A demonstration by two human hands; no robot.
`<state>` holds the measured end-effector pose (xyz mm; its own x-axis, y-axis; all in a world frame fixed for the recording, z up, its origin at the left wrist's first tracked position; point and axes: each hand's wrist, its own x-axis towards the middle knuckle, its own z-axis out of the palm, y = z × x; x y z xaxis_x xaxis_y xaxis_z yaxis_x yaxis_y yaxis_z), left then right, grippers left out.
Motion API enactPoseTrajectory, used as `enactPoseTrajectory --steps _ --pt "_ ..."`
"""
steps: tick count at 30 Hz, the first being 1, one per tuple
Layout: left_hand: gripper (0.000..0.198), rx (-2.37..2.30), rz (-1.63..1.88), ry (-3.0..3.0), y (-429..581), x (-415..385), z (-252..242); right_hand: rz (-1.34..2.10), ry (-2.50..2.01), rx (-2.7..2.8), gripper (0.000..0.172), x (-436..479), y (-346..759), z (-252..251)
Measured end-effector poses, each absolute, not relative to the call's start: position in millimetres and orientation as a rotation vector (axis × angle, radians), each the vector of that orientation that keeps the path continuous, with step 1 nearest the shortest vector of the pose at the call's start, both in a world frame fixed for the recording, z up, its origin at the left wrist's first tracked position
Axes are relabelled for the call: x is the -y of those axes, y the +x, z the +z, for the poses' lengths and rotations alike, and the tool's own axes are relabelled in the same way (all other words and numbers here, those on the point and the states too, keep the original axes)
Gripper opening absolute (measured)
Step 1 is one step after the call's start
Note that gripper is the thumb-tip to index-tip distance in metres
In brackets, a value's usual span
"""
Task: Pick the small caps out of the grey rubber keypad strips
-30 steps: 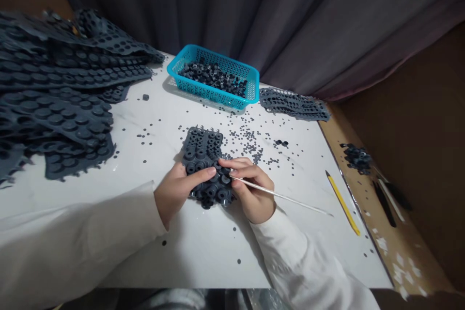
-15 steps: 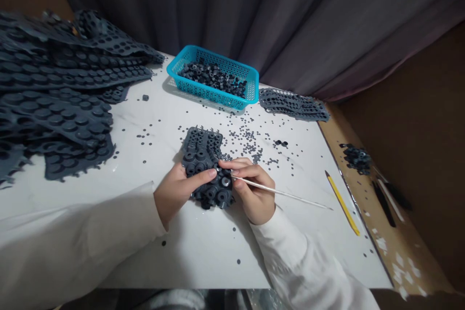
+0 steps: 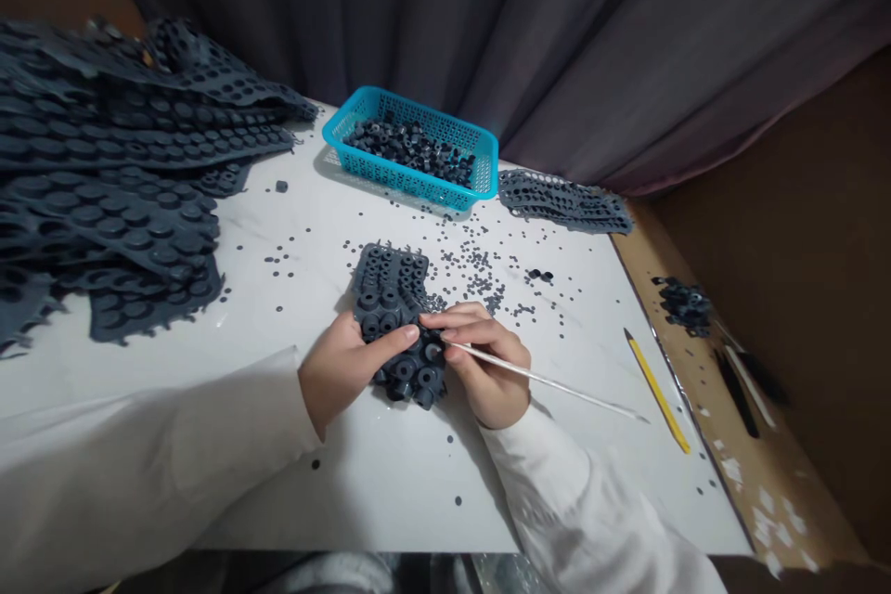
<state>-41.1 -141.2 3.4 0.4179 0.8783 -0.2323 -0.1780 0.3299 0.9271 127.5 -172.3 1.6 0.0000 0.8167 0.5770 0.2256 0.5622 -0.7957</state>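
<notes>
A dark grey moulded rubber sheet [image 3: 390,274], studded with round hollow knobs, is held over the middle of the white table. My left hand [image 3: 348,357] grips its left side, thumb lying across the knobs. My right hand [image 3: 491,362] is closed on a thin white stick [image 3: 557,382] between thumb and fingers, its long end pointing to the lower right. The stick's near tip is by the knobs at the sheet's right edge; whether it sits inside a knob I cannot tell. Fingers of my right hand also touch that edge.
Small dark discs [image 3: 480,269] lie scattered behind the sheet. A blue basket [image 3: 410,186] holds many small dark rubber pieces. Large knobbed sheets [image 3: 139,204] are heaped at left. A perforated strip [image 3: 563,201], a yellow craft knife [image 3: 658,390] and a dark clump [image 3: 684,304] lie at right.
The stick's outer end has swung slightly down and to the right. Both hands keep their hold on the sheet, with only small shifts.
</notes>
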Motion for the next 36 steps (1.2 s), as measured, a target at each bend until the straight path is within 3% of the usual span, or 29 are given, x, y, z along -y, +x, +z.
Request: enactPoseTrajectory --steps 18,27,36 --pt "0.034 -0.886 0.799 0.979 -41.7 141.3 2.0 0.532 -0.898 1.582 0.005 173.7 127.2 1.8" --pt "0.043 -0.886 0.803 0.967 -41.8 141.2 0.4 0.493 -0.874 1.585 0.006 172.6 126.4 1.2" --pt "0.036 -0.857 0.806 0.950 -41.6 141.8 0.9 0.576 -0.878 1.515 0.005 173.9 127.9 -0.1"
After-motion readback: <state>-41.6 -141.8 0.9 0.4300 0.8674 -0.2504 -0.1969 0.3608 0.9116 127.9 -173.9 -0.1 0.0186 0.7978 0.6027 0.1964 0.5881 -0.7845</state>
